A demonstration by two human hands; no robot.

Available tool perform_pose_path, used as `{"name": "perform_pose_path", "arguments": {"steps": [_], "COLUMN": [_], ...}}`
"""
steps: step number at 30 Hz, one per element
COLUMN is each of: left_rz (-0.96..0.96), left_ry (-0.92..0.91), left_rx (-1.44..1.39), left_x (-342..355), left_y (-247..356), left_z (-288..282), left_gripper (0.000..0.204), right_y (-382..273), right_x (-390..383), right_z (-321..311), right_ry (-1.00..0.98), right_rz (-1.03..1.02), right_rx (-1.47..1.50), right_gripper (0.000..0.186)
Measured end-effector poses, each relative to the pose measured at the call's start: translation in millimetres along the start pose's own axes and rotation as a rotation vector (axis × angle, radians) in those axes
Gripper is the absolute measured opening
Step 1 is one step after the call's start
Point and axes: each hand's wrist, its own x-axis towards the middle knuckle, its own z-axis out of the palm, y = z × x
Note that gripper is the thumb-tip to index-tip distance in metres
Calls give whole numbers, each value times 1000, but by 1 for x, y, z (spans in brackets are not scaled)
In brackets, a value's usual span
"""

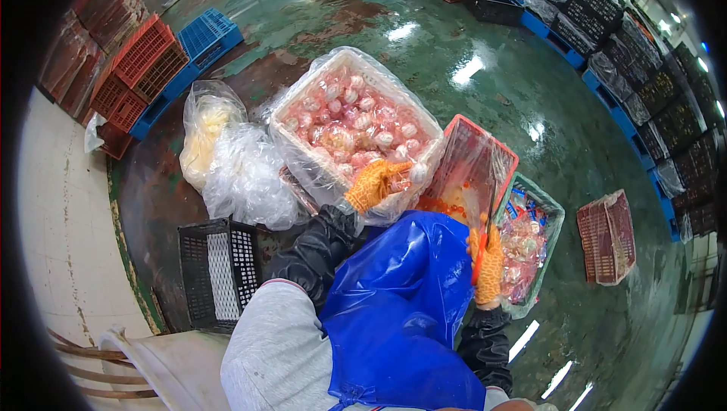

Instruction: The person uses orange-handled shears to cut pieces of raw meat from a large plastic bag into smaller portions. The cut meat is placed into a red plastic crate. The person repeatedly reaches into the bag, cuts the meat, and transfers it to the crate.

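Reaching forward, the left hand (375, 182) in an orange knit glove curled its fingers over a small pale wrapped piece at the near rim of the plastic-lined white crate (356, 119) of pink and white bagged pieces. The right hand (488, 263) (gloved alike) was closed around a thin red-handled tool (482, 248), beside the red crate (477, 165) and green basket (534, 248). A blue apron (401, 297) covered the lap.

Packing plant: stacked crates (666, 101), wet floor (469, 70)
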Motion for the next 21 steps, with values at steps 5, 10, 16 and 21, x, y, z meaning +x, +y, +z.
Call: {"name": "perform_pose_path", "arguments": {"steps": [5, 10, 16, 21], "left_rz": [-96, -116, -190, -142], "left_ry": [-133, -216, -385, -420], "left_rx": [-347, 0, 211, 306], "left_x": [-17, -25, -37, -33], "left_y": [7, 16, 37, 41], "left_z": [37, 56, 73, 117], "left_gripper": [29, 35, 29, 31], "right_y": [-32, -9, -3, -21], "right_x": [-4, 8, 21, 9], "right_z": [24, 15, 8, 22], "right_ry": [172, -64, -174, -289], "right_rz": [-485, -536, -21, 158], "right_rx": [-426, -935, 127, 446], "right_gripper": [54, 47, 40, 26]}}
